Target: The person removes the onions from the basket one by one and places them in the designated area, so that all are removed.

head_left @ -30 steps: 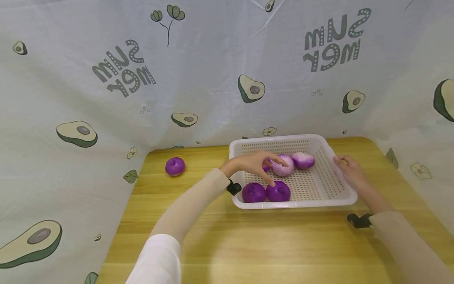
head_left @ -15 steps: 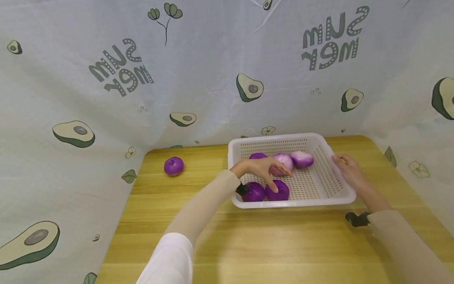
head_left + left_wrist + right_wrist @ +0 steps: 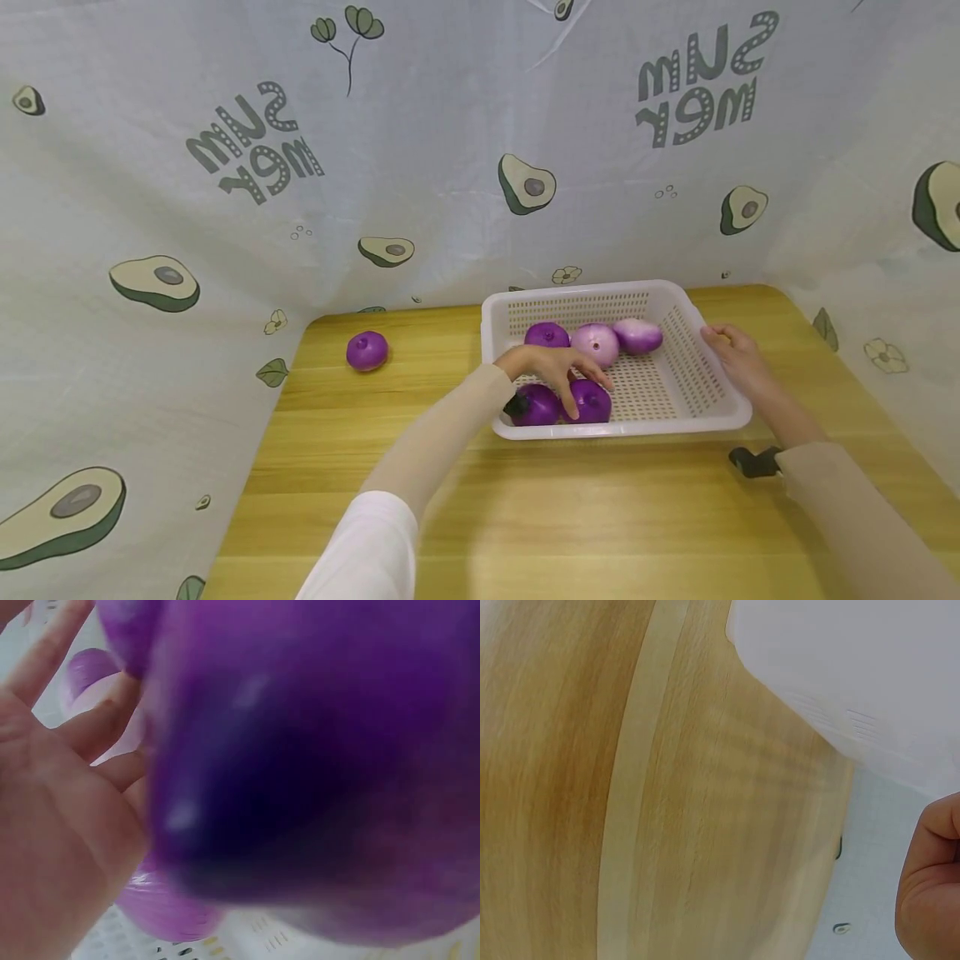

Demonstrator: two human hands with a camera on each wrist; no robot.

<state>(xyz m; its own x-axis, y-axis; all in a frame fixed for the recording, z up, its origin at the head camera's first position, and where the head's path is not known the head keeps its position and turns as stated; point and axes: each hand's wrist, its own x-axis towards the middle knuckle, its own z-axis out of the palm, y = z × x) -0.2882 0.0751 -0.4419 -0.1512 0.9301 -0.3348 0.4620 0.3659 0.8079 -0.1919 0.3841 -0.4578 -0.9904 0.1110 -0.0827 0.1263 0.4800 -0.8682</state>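
White perforated plastic makes up the rectangular basket near the far edge of the wood-grained desk, and my right hand grips the rim at its right edge, thumb on top. My left hand reaches in over the basket's left edge, thumb and fingers arched on either side of a round, deep-purple onion by the near edge; I cannot tell whether they have a firm hold on it. Just beside that one, in the near left corner, sits a second round, dark-purple onion, which looms blurred in the left wrist view. Toward the basket's far edge lie three more in a row: a squat, bright-purple onion at the left, a round, pale lilac onion, and an elongated, white-and-purple onion at the right. Outside the basket, a single round, purple onion rests near the desk's far left corner. Behind the far edge hangs a pale cloth printed with green avocados and reversed lettering.
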